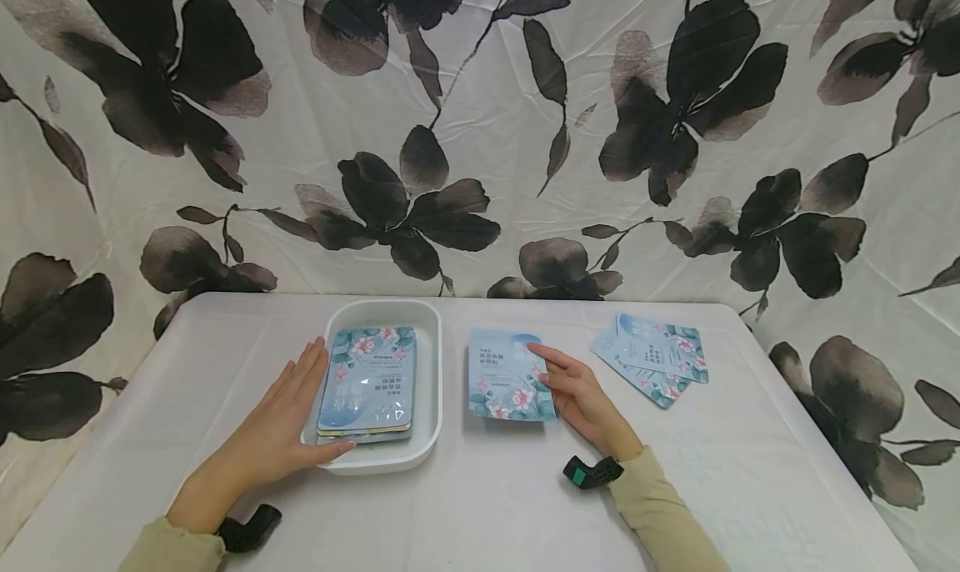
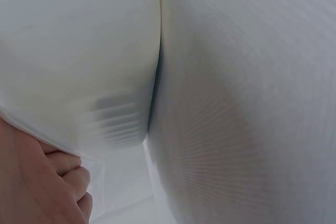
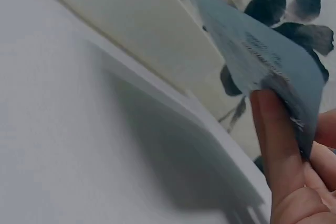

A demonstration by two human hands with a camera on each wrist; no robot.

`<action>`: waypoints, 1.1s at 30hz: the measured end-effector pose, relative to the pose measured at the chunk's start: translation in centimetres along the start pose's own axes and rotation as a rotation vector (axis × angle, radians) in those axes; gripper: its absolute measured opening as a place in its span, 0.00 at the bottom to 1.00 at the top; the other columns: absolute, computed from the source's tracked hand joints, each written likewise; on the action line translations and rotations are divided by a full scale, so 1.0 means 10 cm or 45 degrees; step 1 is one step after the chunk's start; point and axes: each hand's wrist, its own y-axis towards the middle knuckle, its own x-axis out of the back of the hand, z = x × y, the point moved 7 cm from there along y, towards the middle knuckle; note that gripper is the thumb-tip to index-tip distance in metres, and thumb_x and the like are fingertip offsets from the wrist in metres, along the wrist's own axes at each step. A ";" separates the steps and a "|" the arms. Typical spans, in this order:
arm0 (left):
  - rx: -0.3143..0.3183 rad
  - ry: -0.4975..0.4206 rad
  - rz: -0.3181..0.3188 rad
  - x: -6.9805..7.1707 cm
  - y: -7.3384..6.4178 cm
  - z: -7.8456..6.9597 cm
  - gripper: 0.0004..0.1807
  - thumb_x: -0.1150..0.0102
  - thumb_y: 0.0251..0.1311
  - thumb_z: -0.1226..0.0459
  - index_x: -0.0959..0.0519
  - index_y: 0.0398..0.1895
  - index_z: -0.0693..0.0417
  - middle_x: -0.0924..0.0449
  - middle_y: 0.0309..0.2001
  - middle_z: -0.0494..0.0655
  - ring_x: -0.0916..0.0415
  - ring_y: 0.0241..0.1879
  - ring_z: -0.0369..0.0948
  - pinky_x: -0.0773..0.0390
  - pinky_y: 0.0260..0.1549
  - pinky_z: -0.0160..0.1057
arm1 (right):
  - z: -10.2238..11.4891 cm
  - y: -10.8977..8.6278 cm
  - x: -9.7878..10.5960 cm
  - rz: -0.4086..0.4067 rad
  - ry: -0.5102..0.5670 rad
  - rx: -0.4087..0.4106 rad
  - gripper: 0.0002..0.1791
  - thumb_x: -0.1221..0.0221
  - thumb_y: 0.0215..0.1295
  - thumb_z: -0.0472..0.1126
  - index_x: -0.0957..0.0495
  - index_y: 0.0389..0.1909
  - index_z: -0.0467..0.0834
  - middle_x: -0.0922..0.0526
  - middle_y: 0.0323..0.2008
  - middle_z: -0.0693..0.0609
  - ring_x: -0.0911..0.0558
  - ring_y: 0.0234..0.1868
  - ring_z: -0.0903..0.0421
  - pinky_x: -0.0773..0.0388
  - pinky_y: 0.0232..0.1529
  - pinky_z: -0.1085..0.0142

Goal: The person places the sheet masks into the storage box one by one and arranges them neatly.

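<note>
A white tray (image 1: 430, 422) holds a stack of blue floral sachets (image 1: 371, 380). My left hand (image 1: 277, 426) rests along the tray's left rim with its fingers straight and its thumb over the near corner. The left wrist view shows the tray's outer wall (image 2: 79, 66) beside the fingers. Right of the tray, my right hand (image 1: 581, 397) pinches one blue floral sachet (image 1: 510, 376) by its right edge. In the right wrist view that sachet (image 3: 262, 51) is tilted and raised off the table, with fingers on both sides of it.
More floral sachets (image 1: 663, 347) lie overlapping on the white table (image 1: 480, 505) at the right. A patterned cloth (image 1: 525, 122) with dark flowers hangs behind the table. Each wrist wears a black band device (image 1: 592, 474).
</note>
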 end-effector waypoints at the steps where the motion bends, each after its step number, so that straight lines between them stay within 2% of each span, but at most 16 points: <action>1: -0.004 -0.001 -0.002 0.00 0.00 0.00 0.67 0.31 0.49 0.38 0.59 0.77 0.68 0.64 0.79 0.61 0.67 0.78 0.52 0.73 0.73 0.34 | 0.00 0.00 -0.04 0.015 0.028 0.009 0.31 0.60 0.73 0.21 0.50 0.76 0.33 0.50 0.76 0.37 0.29 0.67 0.53 0.26 0.61 0.63; 5: -0.009 -0.007 0.000 0.01 0.00 0.00 0.67 0.31 0.49 0.38 0.59 0.77 0.68 0.64 0.79 0.61 0.67 0.78 0.52 0.73 0.73 0.34 | -0.03 0.02 -0.17 0.094 0.120 0.024 0.32 0.63 0.73 0.22 0.55 0.77 0.32 0.54 0.77 0.36 0.29 0.67 0.52 0.26 0.62 0.61; 10: 0.007 -0.014 0.012 0.01 0.00 0.00 0.68 0.31 0.50 0.38 0.60 0.78 0.67 0.65 0.79 0.61 0.68 0.78 0.51 0.73 0.72 0.33 | -0.07 0.08 -0.31 0.155 0.158 0.032 0.32 0.65 0.72 0.21 0.56 0.76 0.31 0.56 0.77 0.35 0.32 0.69 0.51 0.28 0.64 0.62; 18: 0.044 -0.031 0.030 0.00 0.00 0.01 0.68 0.32 0.49 0.37 0.61 0.78 0.65 0.65 0.79 0.59 0.68 0.78 0.51 0.74 0.72 0.33 | -0.10 0.22 -0.51 0.160 0.181 -0.004 0.31 0.62 0.74 0.25 0.51 0.76 0.32 0.50 0.76 0.37 0.32 0.69 0.49 0.26 0.61 0.62; 21: 0.058 -0.041 0.048 -0.01 0.00 0.01 0.68 0.32 0.49 0.37 0.61 0.78 0.65 0.67 0.79 0.59 0.68 0.78 0.51 0.74 0.72 0.34 | -0.10 0.28 -0.58 0.128 0.117 -0.024 0.30 0.59 0.74 0.26 0.47 0.75 0.33 0.45 0.75 0.37 0.30 0.67 0.49 0.24 0.59 0.62; 29: 0.062 -0.037 0.045 -0.01 0.00 0.01 0.68 0.32 0.49 0.37 0.60 0.78 0.65 0.67 0.80 0.58 0.68 0.78 0.51 0.73 0.73 0.35 | -0.01 0.49 -0.77 -0.007 -0.273 -0.020 0.31 0.48 0.66 0.23 0.35 0.70 0.35 0.32 0.68 0.38 0.22 0.58 0.52 0.20 0.54 0.64; 33: 0.061 -0.036 0.051 -0.01 0.00 0.02 0.68 0.32 0.49 0.36 0.61 0.78 0.65 0.67 0.80 0.58 0.68 0.78 0.51 0.74 0.73 0.35 | 0.05 0.58 -0.92 -0.037 -0.395 -0.038 0.30 0.45 0.64 0.25 0.32 0.69 0.37 0.28 0.66 0.39 0.20 0.53 0.52 0.19 0.50 0.64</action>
